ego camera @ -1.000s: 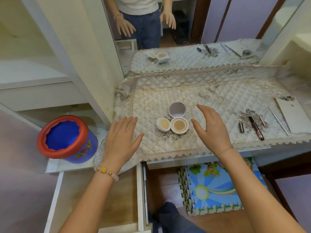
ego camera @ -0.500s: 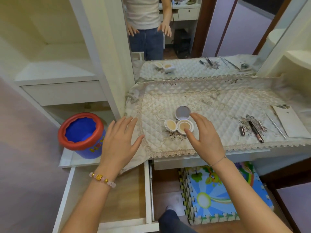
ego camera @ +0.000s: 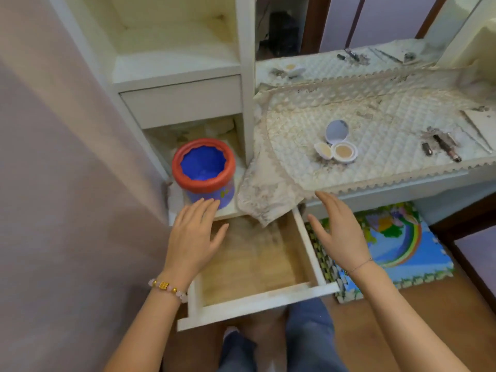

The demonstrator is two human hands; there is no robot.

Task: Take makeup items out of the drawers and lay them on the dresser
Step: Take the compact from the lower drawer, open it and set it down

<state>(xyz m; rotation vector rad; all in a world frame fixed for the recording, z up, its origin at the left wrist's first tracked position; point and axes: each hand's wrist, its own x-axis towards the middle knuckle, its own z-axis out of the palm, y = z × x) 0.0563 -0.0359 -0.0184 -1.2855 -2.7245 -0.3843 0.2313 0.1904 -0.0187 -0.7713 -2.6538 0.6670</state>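
Observation:
An open compact with a round mirror lid (ego camera: pixel 337 142) and two powder pans lies on the quilted cloth of the dresser (ego camera: pixel 375 167). Dark makeup sticks (ego camera: pixel 445 147) lie further right on the cloth. Below, a white drawer (ego camera: pixel 257 304) is pulled out, its wooden bottom bare as far as I can see. My left hand (ego camera: pixel 194 236) hovers over the drawer's left side, fingers spread, holding nothing. My right hand (ego camera: pixel 336 232) hangs over the drawer's right wall, also empty with fingers apart.
A blue pot with a red rim (ego camera: pixel 204 170) stands on a low shelf above the drawer's back left. A shut small drawer (ego camera: pixel 182 103) is above it. The cloth's corner (ego camera: pixel 264 205) droops over the drawer. A colourful foam mat (ego camera: pixel 389 245) lies on the floor.
Both hands have pulled back from the compact on the dresser and down over the open drawer. My view has swung left and down.

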